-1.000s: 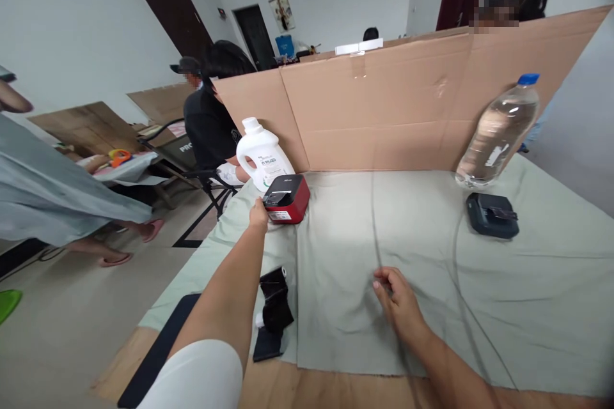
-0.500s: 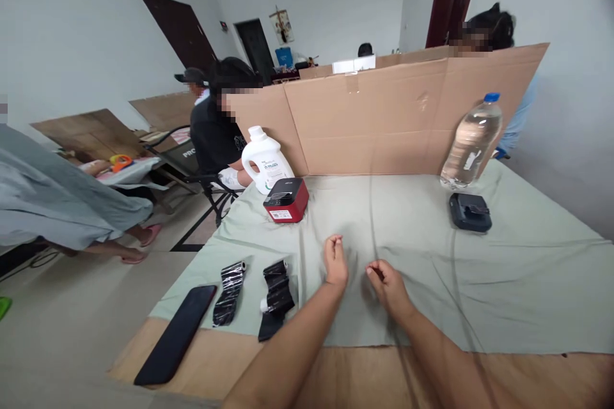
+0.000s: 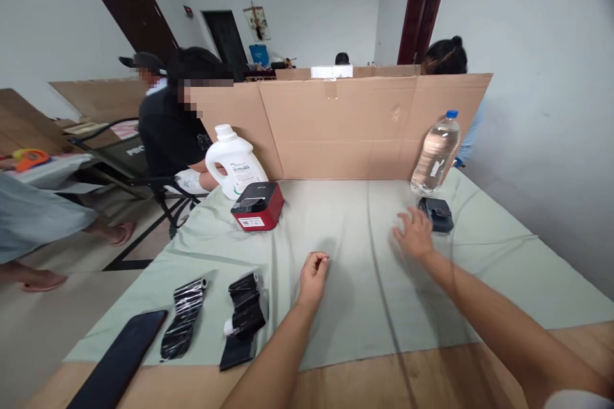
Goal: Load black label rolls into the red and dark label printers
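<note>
Black device (image 3: 435, 214): a small, flat, dark box lying on the pale green cloth (image 3: 345, 230) toward the far right of the table, just in front of a clear water bottle (image 3: 435, 152). Nearest the viewer, the left hand (image 3: 313, 273) rests on the cloth near the middle, forearm stretched forward, fingers curled into a loose fist that holds nothing. To its left lie two black film rolls (image 3: 215, 313) and a dark phone (image 3: 118, 358) at the table's edge. Farther off, the right arm reaches out and to the right; the right hand (image 3: 415, 234) hovers palm down, fingers spread and empty, its fingertips just beside the device. Beyond, a red printer (image 3: 257, 206) and a white jug (image 3: 234, 162) stand before a cardboard wall (image 3: 336, 128).
</note>
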The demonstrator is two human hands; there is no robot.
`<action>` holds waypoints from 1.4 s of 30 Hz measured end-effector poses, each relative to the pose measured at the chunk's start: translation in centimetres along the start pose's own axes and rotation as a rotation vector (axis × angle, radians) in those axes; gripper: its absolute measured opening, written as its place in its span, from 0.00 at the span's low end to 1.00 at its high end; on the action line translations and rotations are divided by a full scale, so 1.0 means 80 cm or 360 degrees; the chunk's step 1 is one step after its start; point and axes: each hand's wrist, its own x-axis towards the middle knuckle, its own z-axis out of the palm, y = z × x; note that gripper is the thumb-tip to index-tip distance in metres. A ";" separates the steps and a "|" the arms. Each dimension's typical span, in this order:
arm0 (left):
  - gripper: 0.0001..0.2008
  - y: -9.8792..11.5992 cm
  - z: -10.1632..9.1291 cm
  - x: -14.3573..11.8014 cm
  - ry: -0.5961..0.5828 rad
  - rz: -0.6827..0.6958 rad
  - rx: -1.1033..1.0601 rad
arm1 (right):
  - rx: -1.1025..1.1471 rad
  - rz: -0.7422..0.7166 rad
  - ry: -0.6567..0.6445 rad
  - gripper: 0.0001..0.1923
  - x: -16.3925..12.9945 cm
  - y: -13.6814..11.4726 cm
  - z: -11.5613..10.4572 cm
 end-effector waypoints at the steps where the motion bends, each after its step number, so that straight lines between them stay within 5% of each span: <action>1: 0.11 -0.001 0.000 0.001 -0.0020 -0.0006 -0.0004 | -0.0170 0.0114 0.0042 0.22 0.022 0.026 -0.004; 4: 0.10 -0.002 0.000 0.002 -0.0055 -0.0045 -0.0007 | -0.0501 0.0556 0.0024 0.32 0.055 0.078 -0.012; 7: 0.09 0.002 0.000 0.002 -0.0071 -0.0040 0.0025 | -0.0483 0.0852 -0.0197 0.39 0.049 0.094 -0.013; 14: 0.06 0.017 0.001 -0.002 -0.0143 0.0098 0.0114 | -0.0274 0.0718 -0.0057 0.39 0.014 0.069 -0.002; 18: 0.10 0.026 -0.001 -0.006 -0.0223 0.0059 -0.0111 | 0.0042 0.0240 0.0079 0.38 -0.012 0.002 -0.003; 24: 0.32 0.053 0.000 -0.018 -0.0619 -0.0567 -0.1220 | 0.0356 -0.0370 0.0012 0.36 -0.086 -0.155 -0.005; 29: 0.48 0.062 -0.007 -0.021 -0.0347 -0.0611 -0.1427 | 0.0499 -0.0453 -0.0190 0.40 -0.146 -0.221 -0.002; 32: 0.53 0.062 -0.013 -0.019 -0.0343 -0.0628 -0.1299 | 0.0867 -0.0291 -0.0184 0.31 -0.146 -0.216 -0.005; 37: 0.53 0.059 -0.012 -0.020 -0.0494 -0.0630 -0.1195 | 0.1537 0.0531 -0.0228 0.29 -0.120 -0.194 0.006; 42: 0.52 0.048 -0.008 -0.022 -0.0643 -0.0579 -0.1051 | 0.1901 0.0588 -0.0402 0.41 -0.131 -0.192 0.027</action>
